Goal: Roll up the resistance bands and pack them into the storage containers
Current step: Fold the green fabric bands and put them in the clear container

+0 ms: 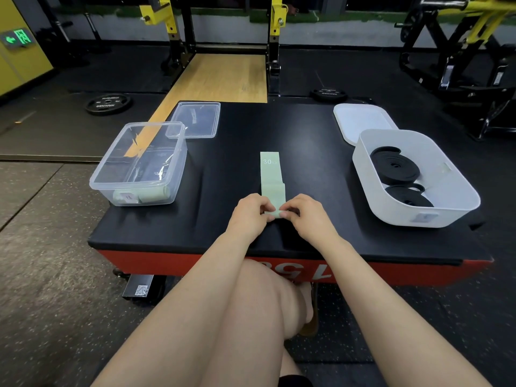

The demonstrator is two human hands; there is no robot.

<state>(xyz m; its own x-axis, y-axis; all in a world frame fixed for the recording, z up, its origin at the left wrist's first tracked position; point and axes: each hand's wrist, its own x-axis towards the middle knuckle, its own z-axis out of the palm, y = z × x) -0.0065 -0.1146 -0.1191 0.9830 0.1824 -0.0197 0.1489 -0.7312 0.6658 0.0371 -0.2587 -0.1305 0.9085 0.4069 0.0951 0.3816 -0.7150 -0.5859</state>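
A pale green resistance band (270, 174) marked "30" lies flat on the black box top, running away from me. Its near end is curled into a small roll, pinched from both sides by my left hand (251, 212) and my right hand (303, 213). To the left stands a clear plastic container (139, 166) with two rolled green bands (141, 195) in its near end. On the right a white tub (413, 180) holds two coiled black bands (395, 164).
A clear lid (195, 120) lies behind the clear container, and a white lid (363, 120) behind the tub. The black box top (229, 163) has a red front side. Weight plates and rack frames stand on the floor beyond.
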